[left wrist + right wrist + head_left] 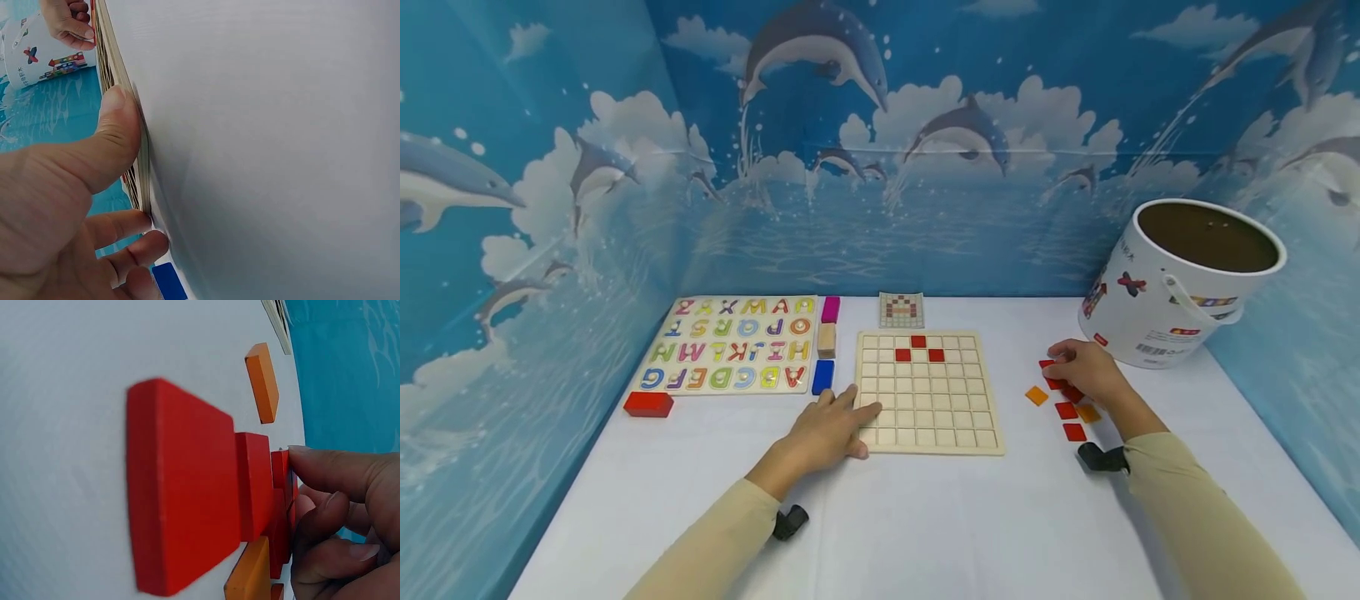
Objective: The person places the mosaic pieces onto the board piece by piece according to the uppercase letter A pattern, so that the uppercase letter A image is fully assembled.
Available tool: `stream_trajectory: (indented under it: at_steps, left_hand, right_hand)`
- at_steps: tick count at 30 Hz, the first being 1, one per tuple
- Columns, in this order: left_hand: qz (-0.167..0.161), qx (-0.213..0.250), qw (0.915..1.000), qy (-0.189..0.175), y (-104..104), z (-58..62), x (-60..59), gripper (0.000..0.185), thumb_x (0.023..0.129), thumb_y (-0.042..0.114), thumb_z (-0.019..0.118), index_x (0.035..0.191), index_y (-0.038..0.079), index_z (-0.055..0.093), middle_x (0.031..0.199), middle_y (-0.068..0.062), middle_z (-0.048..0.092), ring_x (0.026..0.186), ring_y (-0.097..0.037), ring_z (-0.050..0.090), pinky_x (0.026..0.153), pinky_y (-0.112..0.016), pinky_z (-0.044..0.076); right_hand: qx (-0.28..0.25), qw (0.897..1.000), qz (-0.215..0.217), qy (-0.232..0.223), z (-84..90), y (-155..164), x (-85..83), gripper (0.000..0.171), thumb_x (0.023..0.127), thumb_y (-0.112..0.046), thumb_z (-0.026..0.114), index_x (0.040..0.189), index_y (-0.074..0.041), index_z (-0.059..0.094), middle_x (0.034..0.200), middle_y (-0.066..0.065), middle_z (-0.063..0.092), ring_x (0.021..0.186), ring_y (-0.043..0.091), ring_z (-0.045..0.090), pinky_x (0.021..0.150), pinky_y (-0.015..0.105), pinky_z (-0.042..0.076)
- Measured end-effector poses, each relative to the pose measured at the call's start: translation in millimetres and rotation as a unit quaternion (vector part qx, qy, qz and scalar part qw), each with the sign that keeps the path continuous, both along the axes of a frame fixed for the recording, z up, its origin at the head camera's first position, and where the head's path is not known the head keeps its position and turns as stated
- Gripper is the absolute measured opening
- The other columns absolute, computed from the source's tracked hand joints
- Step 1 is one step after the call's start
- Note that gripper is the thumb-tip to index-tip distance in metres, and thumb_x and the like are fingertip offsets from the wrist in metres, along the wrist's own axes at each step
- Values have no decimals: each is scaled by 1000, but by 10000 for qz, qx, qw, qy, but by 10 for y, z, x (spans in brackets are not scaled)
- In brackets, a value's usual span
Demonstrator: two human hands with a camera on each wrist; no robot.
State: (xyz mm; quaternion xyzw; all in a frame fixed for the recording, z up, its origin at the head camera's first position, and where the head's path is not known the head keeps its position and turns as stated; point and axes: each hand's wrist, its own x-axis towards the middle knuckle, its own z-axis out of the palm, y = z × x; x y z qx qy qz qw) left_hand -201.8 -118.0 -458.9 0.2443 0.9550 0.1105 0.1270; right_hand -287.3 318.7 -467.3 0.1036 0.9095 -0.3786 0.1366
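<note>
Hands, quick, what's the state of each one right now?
Left hand: open, touching the edge of the grid board.
Right hand: closed, pinching a red tile.

Low at left, close to the lens: left hand (69, 200), thumb against the edge of a pale wooden board (118, 56), seen nearly edge-on and slanting down from the top. Fingertips (157, 242) loosely bent about the board's lower end. Just beside them, a blue block (169, 281), partly cut off by the frame. Top left: right hand (67, 25), fingers bent, thin red strip (94, 28) at the fingertips. Behind, white bucket (19, 62) with coloured prints; blue backdrop (56, 115) below. Table (262, 150) white, filling the right.
</note>
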Motion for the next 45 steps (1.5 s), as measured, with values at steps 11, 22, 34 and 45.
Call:
stream_trajectory:
  at_steps: [11, 22, 34, 45]
  left_hand:
    - [14, -13, 10000, -27, 25, -14, 2, 70, 89, 43, 73, 153, 29, 49, 162, -21, 34, 109, -29, 46, 86, -43, 43]
    - [23, -95, 9999, 21, 30, -17, 15, 70, 87, 43, 74, 152, 29, 50, 162, -20, 35, 107, -28, 46, 84, -41, 42]
    - [-77, -126, 9997, 184, 27, 3, 23, 69, 88, 42, 73, 152, 26, 52, 160, -22, 38, 111, -30, 47, 89, -45, 43]
    - [-20, -101, 9999, 136, 49, 4, 18, 71, 86, 42, 74, 152, 28, 51, 160, -22, 37, 108, -29, 46, 87, -42, 41]
  right_hand:
    - [16, 10000, -29, -43, -13, 10, 12, 52, 93, -21, 74, 135, -1, 48, 124, 27, 51, 101, 35, 54, 71, 31, 55]
    - [-729, 9968, -285, 133, -55, 140, 41, 62, 99, -36, 67, 148, -10, 41, 113, 21, 52, 81, 30, 55, 60, 34, 51]
    - [-1800, 9813, -379, 561, -5, -162, 20, 63, 96, -43, 70, 146, -13, 47, 95, 14, 54, 69, 20, 51, 61, 29, 46]
    - [-2235, 9720, 589, 427, -50, -686, -53, 52, 97, -21, 72, 142, -7, 51, 88, 8, 59, 63, 16, 50, 56, 27, 44]
